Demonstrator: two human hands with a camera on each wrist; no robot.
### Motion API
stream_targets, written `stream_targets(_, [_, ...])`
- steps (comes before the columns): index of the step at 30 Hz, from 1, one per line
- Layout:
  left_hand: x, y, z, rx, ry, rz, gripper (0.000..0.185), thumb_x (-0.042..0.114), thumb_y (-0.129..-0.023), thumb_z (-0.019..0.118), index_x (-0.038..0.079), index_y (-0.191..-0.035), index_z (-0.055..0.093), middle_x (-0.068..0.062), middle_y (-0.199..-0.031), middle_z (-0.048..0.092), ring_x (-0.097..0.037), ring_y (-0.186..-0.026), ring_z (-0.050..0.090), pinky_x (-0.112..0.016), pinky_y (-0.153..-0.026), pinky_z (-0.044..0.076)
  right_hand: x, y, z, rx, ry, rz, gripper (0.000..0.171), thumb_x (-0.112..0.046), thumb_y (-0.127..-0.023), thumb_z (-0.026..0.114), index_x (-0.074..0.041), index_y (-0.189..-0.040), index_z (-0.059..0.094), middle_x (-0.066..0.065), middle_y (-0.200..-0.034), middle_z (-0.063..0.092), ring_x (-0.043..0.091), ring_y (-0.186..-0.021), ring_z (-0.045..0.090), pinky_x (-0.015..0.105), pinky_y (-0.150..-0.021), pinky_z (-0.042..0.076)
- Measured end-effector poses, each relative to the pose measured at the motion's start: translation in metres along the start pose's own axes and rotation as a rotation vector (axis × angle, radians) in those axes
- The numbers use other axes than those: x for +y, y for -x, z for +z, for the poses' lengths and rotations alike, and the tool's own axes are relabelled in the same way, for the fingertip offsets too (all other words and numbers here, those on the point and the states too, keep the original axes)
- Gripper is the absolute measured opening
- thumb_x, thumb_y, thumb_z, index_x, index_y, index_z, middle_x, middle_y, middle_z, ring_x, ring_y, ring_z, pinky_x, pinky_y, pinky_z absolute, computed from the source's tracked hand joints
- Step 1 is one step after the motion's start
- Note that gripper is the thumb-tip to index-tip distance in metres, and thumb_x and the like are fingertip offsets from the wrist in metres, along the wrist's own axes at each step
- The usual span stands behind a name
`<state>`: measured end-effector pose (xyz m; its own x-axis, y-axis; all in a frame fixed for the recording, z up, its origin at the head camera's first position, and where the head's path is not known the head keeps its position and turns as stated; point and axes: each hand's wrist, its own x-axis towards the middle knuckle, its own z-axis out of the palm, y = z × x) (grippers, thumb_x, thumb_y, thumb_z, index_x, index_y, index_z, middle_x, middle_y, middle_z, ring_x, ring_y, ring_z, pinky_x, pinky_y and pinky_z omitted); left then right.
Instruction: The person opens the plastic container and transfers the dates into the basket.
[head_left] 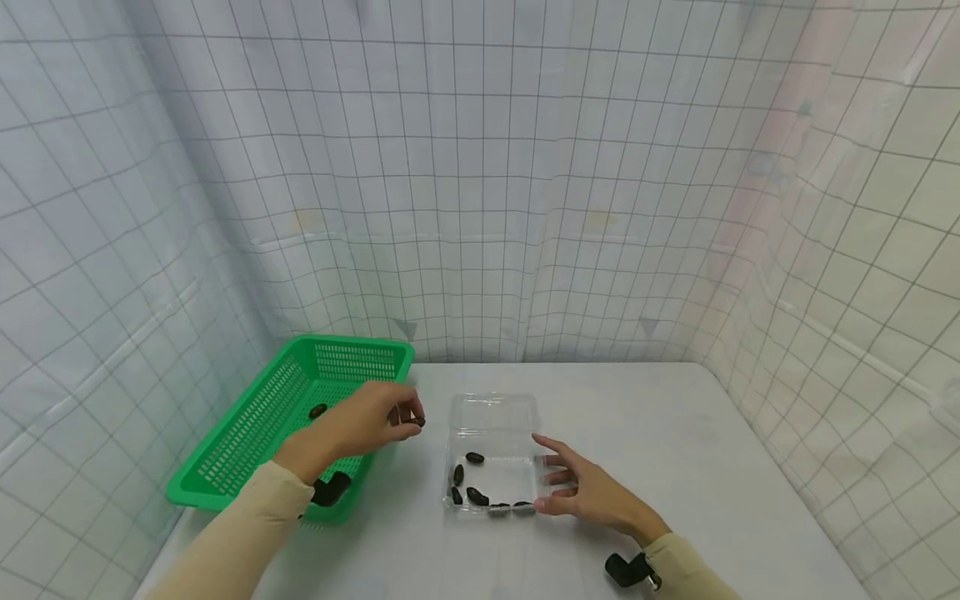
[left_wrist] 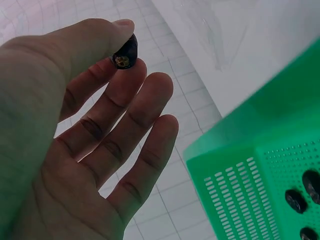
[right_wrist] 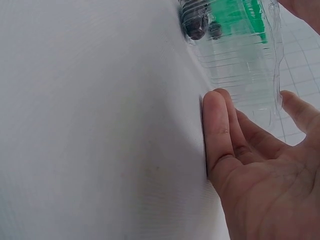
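Observation:
My left hand [head_left: 375, 421] hovers between the green basket [head_left: 247, 433] and the clear plastic box [head_left: 491, 454]. It pinches a small dark date-like fruit [left_wrist: 125, 52] between thumb and index finger; the other fingers are spread. The clear box holds several more dark fruits [head_left: 476, 497]. My right hand [head_left: 581, 487] lies flat on the white table with straight fingers against the box's right side [right_wrist: 245, 70]. More dark fruits lie in the green basket [left_wrist: 260, 175], one near its middle [head_left: 318, 410] and some at its near corner [left_wrist: 296, 200].
The white table [head_left: 675, 433] is enclosed by grid-patterned white curtains on three sides. The clear box's open lid [head_left: 492, 412] lies flat behind it. A black strap piece [head_left: 628, 570] sits at my right wrist.

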<state>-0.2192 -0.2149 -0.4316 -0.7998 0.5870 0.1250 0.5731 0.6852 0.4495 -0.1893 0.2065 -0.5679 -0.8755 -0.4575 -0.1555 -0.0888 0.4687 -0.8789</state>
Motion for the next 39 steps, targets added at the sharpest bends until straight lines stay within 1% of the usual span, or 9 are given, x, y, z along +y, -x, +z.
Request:
stream_targets(8, [-0.014,0.012,-0.006,0.048,-0.029,-0.023,0.008,0.014,-0.105,0.088,0.019,-0.107,0.083,0.011,-0.099,0.078,-0.001,-0.087,0.066,-0.024,-0.076,0.060,0.000,0.001,-0.001,-0.003,0.001,-0.003,0.101,-0.047,-0.101,0.092,-0.045,-0.183,0.033,0.016,-0.176,0.056,0.036,-0.147,0.071,0.059,-0.119,0.062])
stream_targets(11, [-0.018,0.016,-0.009,0.063,-0.041,-0.021,0.007,0.014,-0.105,0.088,0.019,-0.108,0.084,0.011,-0.099,0.079,-0.001,-0.087,0.067,-0.026,-0.076,0.060,0.000,0.001,-0.001,-0.006,0.001,-0.006,0.101,-0.046,-0.101,0.092,-0.044,-0.183,0.033,0.016,-0.176,0.056,0.036,-0.147,0.071,0.059,-0.120,0.062])
stream_targets(14, [-0.020,0.020,-0.013,0.071,-0.040,-0.043,0.008,0.015,-0.105,0.088,0.020,-0.109,0.084,0.011,-0.098,0.079,-0.001,-0.087,0.067,-0.026,-0.077,0.060,0.000,0.001,-0.001,-0.005,0.000,-0.003,0.101,-0.046,-0.101,0.092,-0.045,-0.183,0.033,0.016,-0.176,0.056,0.036,-0.147,0.071,0.059,-0.119,0.062])
stream_targets(21, [-0.031,0.028,-0.025,0.075,-0.020,-0.086,0.006,0.017,-0.108,0.086,0.020,-0.112,0.084,0.011,-0.098,0.078,-0.003,-0.088,0.067,-0.027,-0.078,0.060,0.001,0.001,-0.001,0.001,0.006,0.003,0.101,-0.049,-0.100,0.093,-0.049,-0.182,0.034,0.016,-0.174,0.057,0.035,-0.146,0.072,0.060,-0.119,0.062])
stream_targets(27, [-0.043,0.033,-0.031,0.075,-0.026,-0.120,0.006,0.016,-0.109,0.084,0.016,-0.115,0.084,0.010,-0.098,0.077,-0.005,-0.086,0.067,-0.030,-0.077,0.059,0.001,0.001,-0.001,-0.001,0.009,0.005,0.100,-0.049,-0.101,0.092,-0.048,-0.182,0.033,0.015,-0.175,0.057,0.035,-0.146,0.072,0.060,-0.119,0.062])
stream_targets(31, [-0.052,0.036,-0.033,0.092,-0.052,-0.127,0.006,0.017,-0.108,0.085,0.017,-0.114,0.083,0.009,-0.098,0.078,-0.005,-0.088,0.069,-0.030,-0.077,0.060,0.000,0.001,-0.001,0.000,0.015,0.005,0.100,-0.049,-0.101,0.091,-0.047,-0.182,0.033,0.015,-0.175,0.057,0.034,-0.145,0.072,0.059,-0.119,0.062])
stream_targets(34, [-0.059,0.040,-0.036,0.100,-0.074,-0.133,0.006,0.018,-0.108,0.086,0.019,-0.113,0.083,0.007,-0.100,0.079,-0.007,-0.089,0.070,-0.032,-0.078,0.060,0.000,0.001,-0.001,-0.003,0.013,0.004,0.101,-0.049,-0.101,0.091,-0.043,-0.183,0.032,0.014,-0.176,0.056,0.034,-0.146,0.072,0.058,-0.120,0.062])
stream_targets(37, [-0.065,0.043,-0.040,0.093,-0.068,-0.155,0.006,0.018,-0.108,0.086,0.019,-0.113,0.083,0.005,-0.101,0.079,-0.009,-0.089,0.070,-0.033,-0.077,0.060,0.000,0.000,-0.001,-0.007,0.006,0.004,0.101,-0.048,-0.102,0.090,-0.042,-0.184,0.032,0.014,-0.175,0.056,0.033,-0.146,0.071,0.057,-0.120,0.062])
stream_targets(39, [-0.069,0.044,-0.043,0.084,-0.063,-0.169,0.007,0.019,-0.108,0.085,0.016,-0.114,0.083,0.003,-0.102,0.079,-0.010,-0.089,0.070,-0.034,-0.077,0.060,0.000,0.000,-0.001,-0.008,0.009,0.004,0.101,-0.048,-0.102,0.090,-0.041,-0.184,0.032,0.014,-0.175,0.056,0.033,-0.146,0.071,0.056,-0.120,0.062])
